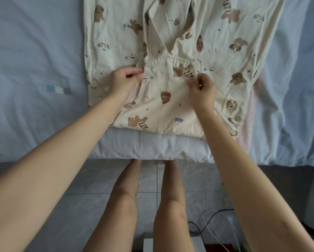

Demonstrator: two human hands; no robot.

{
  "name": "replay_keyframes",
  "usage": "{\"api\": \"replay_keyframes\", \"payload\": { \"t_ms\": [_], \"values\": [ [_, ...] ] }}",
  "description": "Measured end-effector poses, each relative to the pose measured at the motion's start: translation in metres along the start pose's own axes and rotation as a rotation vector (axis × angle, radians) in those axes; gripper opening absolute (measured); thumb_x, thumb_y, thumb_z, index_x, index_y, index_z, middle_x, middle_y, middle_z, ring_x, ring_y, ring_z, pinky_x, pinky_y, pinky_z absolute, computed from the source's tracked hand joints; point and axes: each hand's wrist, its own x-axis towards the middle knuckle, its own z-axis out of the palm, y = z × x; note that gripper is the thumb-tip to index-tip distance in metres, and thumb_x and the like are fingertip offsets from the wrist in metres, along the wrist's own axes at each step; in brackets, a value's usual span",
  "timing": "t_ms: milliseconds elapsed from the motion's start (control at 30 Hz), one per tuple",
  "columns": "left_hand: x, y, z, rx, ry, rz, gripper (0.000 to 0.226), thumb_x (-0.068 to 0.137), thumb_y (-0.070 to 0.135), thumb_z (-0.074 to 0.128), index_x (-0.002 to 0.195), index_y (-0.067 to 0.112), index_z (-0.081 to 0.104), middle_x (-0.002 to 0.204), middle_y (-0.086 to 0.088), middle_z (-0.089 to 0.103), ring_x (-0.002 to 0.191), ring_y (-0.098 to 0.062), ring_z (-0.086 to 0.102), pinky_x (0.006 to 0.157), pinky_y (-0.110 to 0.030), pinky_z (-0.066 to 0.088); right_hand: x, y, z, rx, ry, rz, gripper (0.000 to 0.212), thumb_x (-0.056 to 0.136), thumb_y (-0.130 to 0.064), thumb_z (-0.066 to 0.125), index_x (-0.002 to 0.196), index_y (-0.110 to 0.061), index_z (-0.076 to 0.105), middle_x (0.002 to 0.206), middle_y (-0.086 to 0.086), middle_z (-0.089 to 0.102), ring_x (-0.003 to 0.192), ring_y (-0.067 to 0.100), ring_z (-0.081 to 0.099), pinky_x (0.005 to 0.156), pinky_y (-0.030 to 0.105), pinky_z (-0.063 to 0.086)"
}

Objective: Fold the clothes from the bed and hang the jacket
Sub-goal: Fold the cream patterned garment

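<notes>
Cream bear-print shorts (pixel 163 99): lying on the matching shirt (pixel 116 33), on my bed (pixel 34 60)
My left hand (pixel 125 79): pinching the waistband's left end
My right hand (pixel 202 88): pinching fabric near its right end
Nearby: white pillow (pixel 152 148) at the bed edge

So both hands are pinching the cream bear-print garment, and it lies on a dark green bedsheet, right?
Not quite: the head view shows a light blue bedsheet. The left hand and right hand do pinch the cream bear-print garment.
</notes>
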Motion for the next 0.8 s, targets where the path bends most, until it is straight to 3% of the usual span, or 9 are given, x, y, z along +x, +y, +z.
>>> {"api": "replay_keyframes", "payload": {
  "t_ms": [133, 200, 300, 400, 467, 567, 734, 800],
  "values": [
    [0.000, -0.007, 0.003, 0.208, 0.047, 0.168, 0.016, 0.084, 0.012, 0.068, 0.100, 0.010, 0.070, 0.104, -0.008, 0.068, 0.092, -0.010, 0.059, 0.090, -0.024, 0.049, -0.003, 0.005, -0.004, -0.020, -0.044, 0.031, 0.009, 0.091, -0.024, 0.061, 0.085, -0.020, 0.057, 0.070, -0.016, 0.052, 0.062, -0.003, 0.046, 0.061, 0.017, 0.037],
    [-0.010, -0.013, -0.003, 0.309, 0.058, 0.261, 0.011, 0.088, 0.019, 0.061, 0.097, 0.014, 0.066, 0.102, -0.004, 0.063, 0.091, -0.012, 0.058, 0.085, -0.028, 0.050, -0.009, 0.004, -0.013, -0.056, -0.070, 0.002, 0.014, 0.094, -0.035, 0.056, 0.095, -0.021, 0.058, 0.076, -0.015, 0.056, 0.068, 0.000, 0.051, 0.063, 0.020, 0.041],
    [-0.038, -0.030, -0.025, 0.526, 0.065, 0.320, 0.018, 0.089, 0.030, 0.058, 0.090, 0.012, 0.060, 0.100, 0.001, 0.051, 0.089, -0.012, 0.053, 0.076, -0.022, 0.042, -0.026, 0.007, -0.035, -0.277, -0.133, 0.003, 0.027, 0.094, -0.044, 0.051, 0.101, -0.019, 0.058, 0.083, -0.005, 0.062, 0.074, 0.014, 0.060, 0.065, 0.031, 0.049],
    [-0.069, -0.051, -0.054, 0.674, 0.085, 0.396, 0.026, 0.086, 0.033, 0.060, 0.081, 0.007, 0.060, 0.090, -0.003, 0.054, 0.078, -0.014, 0.051, 0.070, -0.026, 0.040, -0.054, 0.024, -0.058, -0.518, -0.229, 0.042, 0.035, 0.089, -0.050, 0.052, 0.093, -0.016, 0.060, 0.076, -0.003, 0.061, 0.072, 0.022, 0.061, 0.062, 0.035, 0.049],
    [-0.079, -0.066, -0.071, 0.724, 0.058, 0.439, 0.031, 0.086, 0.036, 0.061, 0.076, 0.006, 0.060, 0.087, -0.007, 0.055, 0.074, -0.020, 0.054, 0.067, -0.034, 0.045, -0.070, 0.037, -0.067, -0.635, -0.225, 0.002, 0.036, 0.087, -0.049, 0.053, 0.088, -0.014, 0.062, 0.077, 0.001, 0.064, 0.077, 0.025, 0.060, 0.067, 0.034, 0.045],
    [-0.087, -0.078, -0.083, 0.677, -0.025, 0.468, 0.036, 0.087, 0.039, 0.059, 0.075, 0.005, 0.056, 0.081, -0.008, 0.053, 0.069, -0.026, 0.054, 0.064, -0.043, 0.046, -0.086, 0.054, -0.068, -0.769, -0.155, -0.225, 0.033, 0.086, -0.036, 0.051, 0.087, -0.006, 0.062, 0.087, 0.011, 0.064, 0.089, 0.036, 0.057, 0.083, 0.043, 0.040],
    [-0.091, -0.078, -0.078, 0.646, -0.060, 0.481, 0.036, 0.090, 0.036, 0.057, 0.072, 0.006, 0.048, 0.066, -0.008, 0.047, 0.059, -0.023, 0.045, 0.056, -0.037, 0.036, -0.096, 0.066, -0.060, -0.646, -0.014, -0.246, 0.020, 0.097, -0.018, 0.049, 0.095, 0.001, 0.057, 0.080, 0.018, 0.064, 0.078, 0.039, 0.056, 0.067, 0.037, 0.034],
    [-0.089, -0.075, -0.077, 0.739, -0.066, 0.487, 0.038, 0.090, 0.038, 0.056, 0.071, 0.008, 0.043, 0.056, -0.005, 0.038, 0.050, -0.020, 0.036, 0.048, -0.032, 0.025, -0.091, 0.074, -0.060, -0.671, 0.004, -0.251, 0.021, 0.098, -0.017, 0.047, 0.098, 0.002, 0.057, 0.074, 0.020, 0.064, 0.074, 0.040, 0.056, 0.064, 0.035, 0.031]
  ]
}}
